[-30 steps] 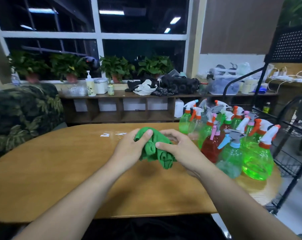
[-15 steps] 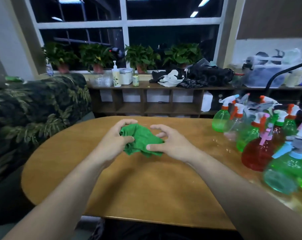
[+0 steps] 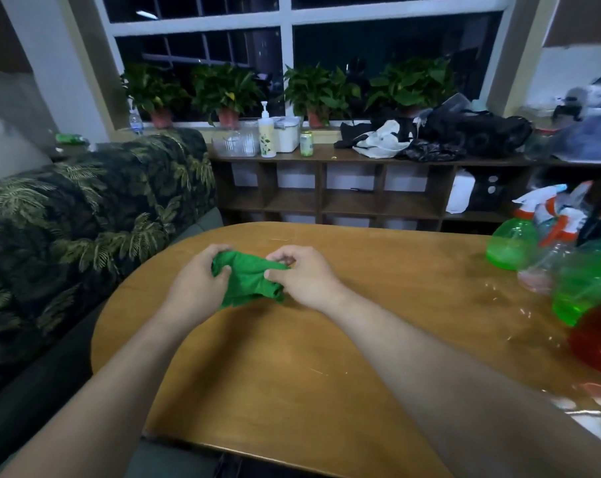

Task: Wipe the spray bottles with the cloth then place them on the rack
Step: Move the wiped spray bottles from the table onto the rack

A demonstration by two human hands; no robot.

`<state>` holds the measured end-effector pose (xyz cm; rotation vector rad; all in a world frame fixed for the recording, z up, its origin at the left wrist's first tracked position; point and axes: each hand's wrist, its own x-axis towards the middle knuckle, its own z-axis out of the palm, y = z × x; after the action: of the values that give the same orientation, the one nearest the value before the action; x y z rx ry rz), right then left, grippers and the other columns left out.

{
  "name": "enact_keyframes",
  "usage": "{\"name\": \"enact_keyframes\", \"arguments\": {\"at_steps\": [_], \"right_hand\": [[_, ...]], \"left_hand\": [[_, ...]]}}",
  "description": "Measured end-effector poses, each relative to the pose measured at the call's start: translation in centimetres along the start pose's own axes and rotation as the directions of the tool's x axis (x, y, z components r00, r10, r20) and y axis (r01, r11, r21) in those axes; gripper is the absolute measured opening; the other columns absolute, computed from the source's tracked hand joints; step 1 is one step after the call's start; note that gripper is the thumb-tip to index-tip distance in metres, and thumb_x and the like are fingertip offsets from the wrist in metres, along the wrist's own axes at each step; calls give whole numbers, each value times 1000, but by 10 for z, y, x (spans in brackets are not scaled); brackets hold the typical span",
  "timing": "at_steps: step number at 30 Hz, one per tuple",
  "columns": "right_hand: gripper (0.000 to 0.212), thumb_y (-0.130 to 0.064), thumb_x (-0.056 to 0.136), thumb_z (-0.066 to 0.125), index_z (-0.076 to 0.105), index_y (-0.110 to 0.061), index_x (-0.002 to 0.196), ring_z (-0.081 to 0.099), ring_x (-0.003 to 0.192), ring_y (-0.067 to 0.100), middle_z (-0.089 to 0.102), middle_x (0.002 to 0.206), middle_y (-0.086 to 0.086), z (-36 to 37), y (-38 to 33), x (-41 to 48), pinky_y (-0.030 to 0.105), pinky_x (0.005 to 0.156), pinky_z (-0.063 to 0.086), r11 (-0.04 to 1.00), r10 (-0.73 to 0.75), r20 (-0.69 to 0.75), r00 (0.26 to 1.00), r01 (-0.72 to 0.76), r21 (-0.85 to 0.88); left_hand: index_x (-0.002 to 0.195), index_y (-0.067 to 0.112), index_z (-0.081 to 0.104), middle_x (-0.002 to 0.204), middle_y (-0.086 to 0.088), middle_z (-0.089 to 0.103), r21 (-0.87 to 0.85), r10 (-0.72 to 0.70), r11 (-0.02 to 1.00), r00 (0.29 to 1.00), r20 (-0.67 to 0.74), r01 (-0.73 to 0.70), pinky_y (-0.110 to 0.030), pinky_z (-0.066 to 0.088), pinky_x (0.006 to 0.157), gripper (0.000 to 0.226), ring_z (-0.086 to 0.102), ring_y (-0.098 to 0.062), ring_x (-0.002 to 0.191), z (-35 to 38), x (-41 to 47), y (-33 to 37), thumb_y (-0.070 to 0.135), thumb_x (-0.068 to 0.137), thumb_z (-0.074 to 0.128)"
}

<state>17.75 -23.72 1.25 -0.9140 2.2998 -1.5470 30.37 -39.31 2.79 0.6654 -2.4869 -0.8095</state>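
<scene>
A crumpled green cloth [image 3: 247, 277] is bunched between both hands over the rounded wooden counter [image 3: 292, 374]. The left hand [image 3: 195, 288] has its grip clamped on the cloth's left side, and the right hand [image 3: 302, 277] pinches its right side. Translucent green and red plastic spray bottles [image 3: 512, 248] stand blurred at the counter's right end, well apart from the cloth.

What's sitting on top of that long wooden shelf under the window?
A clear tub, a pump bottle, a white box, a green can and a heap of dark and white fabric. Whatever lies beneath that heap is covered.
</scene>
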Motion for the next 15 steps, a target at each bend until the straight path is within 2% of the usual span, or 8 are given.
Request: {"name": "enact_keyframes", "arguments": {"at_steps": [3,5,7,9,15], "right_hand": [[31,-12,95,76,76,-30,121,71,106,17,67,111,-15,2,12,7,44,97,62,999,42,73,996,-40,-29],[37,-12,97,73,72,-36,125,70,107,14,66,119,-16,-7,17,8,44,96,62,998,67,78,995,-65,-21],[35,-17,96,75,70,-43,119,71,103,12,66,119,-20,-23,23,5,45,94,63,998,68,49,996,-68,-5],[31,-21,93,77,71,-45,113,71,102,11,68,119,-20,-47,27,0,47,94,62,997,72,7,997,-72,3],[28,-21,96,78,73,-39,118,70,101,5,71,120,-17,-143,32,-26,40,98,60,997,63,-180,982,-56,46]], "left_hand": [[152,29,47,145,-4,55,100,-72,993,994,84,63,-40,54,90,48,64,-25,109,7,10,-10,18,106,57],[154,27,44,152,-6,46,126,-83,990,991,107,69,-40,51,92,49,62,-24,113,16,13,-7,23,107,58],[151,26,46,150,-5,47,122,-25,992,994,109,12,-42,47,100,46,54,-28,130,31,16,3,28,107,59],[149,28,47,146,-2,49,106,42,993,991,129,-56,-44,46,106,45,48,-28,138,47,20,21,32,106,60],[146,34,49,143,7,50,-48,274,962,937,217,-270,-41,46,109,44,49,-21,136,103,30,106,38,103,62]]}}
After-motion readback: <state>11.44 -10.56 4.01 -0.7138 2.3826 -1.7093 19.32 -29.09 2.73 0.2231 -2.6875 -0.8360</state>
